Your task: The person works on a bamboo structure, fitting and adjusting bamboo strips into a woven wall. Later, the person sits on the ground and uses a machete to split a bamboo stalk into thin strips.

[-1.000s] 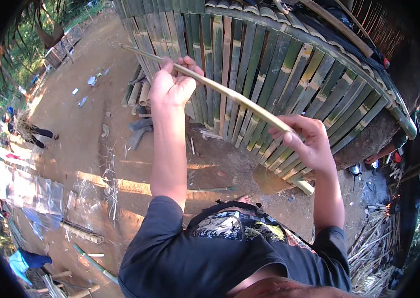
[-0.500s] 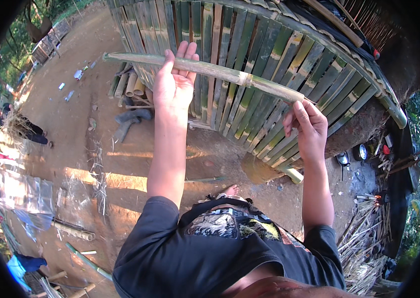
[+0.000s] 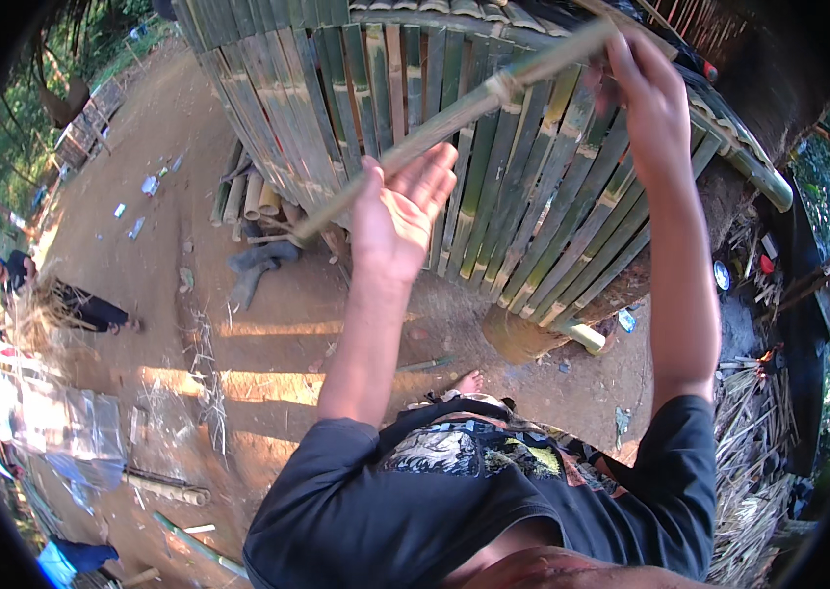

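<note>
Bamboo strip (image 3: 444,123) slants in front of the person, its far end high on the right, its other end low on the left, a pale node ringing it past the middle. The right hand (image 3: 652,93), slightly blurred, grasps the upper end between thumb and fingers. The left hand (image 3: 397,216) lies loose and unclenched, palm up, fingers stretched out, the strip meeting it at thumb and fingers with the lower end jutting beyond.

Behind the strip stands a wall (image 3: 533,206) of upright green and tan bamboo slats, with gaps between many of them. Left of its foot lie cut poles (image 3: 250,201), hollow ends showing, and near them a grey cloth (image 3: 260,270). One bare foot (image 3: 470,381) shows beyond the dark shirt (image 3: 415,520). On the right, a small fire (image 3: 766,359) burns beside heaped sticks (image 3: 753,442). Far left, another person (image 3: 91,306) is beside straw (image 3: 40,302), with clear plastic (image 3: 67,417) nearby.
</note>
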`<state>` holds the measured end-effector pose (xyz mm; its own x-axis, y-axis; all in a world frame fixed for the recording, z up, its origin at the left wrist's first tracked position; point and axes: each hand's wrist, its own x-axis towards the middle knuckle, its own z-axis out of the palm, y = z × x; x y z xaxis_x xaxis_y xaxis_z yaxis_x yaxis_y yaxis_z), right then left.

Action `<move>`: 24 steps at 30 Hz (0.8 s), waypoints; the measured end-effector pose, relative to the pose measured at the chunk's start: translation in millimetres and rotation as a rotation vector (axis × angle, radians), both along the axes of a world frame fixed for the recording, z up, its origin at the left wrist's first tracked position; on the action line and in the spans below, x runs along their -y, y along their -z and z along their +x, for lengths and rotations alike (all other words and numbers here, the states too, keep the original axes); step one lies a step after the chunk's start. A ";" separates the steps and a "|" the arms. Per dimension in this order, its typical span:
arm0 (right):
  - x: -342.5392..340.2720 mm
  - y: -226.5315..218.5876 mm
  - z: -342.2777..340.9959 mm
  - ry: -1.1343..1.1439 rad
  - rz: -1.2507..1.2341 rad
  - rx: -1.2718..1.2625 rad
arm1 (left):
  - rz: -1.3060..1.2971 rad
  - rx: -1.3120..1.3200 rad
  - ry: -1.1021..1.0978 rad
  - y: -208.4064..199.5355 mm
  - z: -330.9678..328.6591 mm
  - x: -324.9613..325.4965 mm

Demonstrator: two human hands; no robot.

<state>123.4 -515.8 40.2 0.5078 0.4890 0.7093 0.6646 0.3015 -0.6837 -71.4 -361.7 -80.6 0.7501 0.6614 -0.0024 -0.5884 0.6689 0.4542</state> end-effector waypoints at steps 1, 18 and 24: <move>-13.3 -17.7 17.2 -0.024 0.028 0.023 | -0.020 -0.039 0.067 0.0 1.8 8.5; -136.3 -239.1 58.2 0.121 -0.081 0.189 | 0.864 -0.204 -0.141 87.4 60.5 -19.9; -158.9 -270.4 86.1 -0.163 0.000 0.105 | 0.662 -0.100 -0.089 46.8 101.0 -56.7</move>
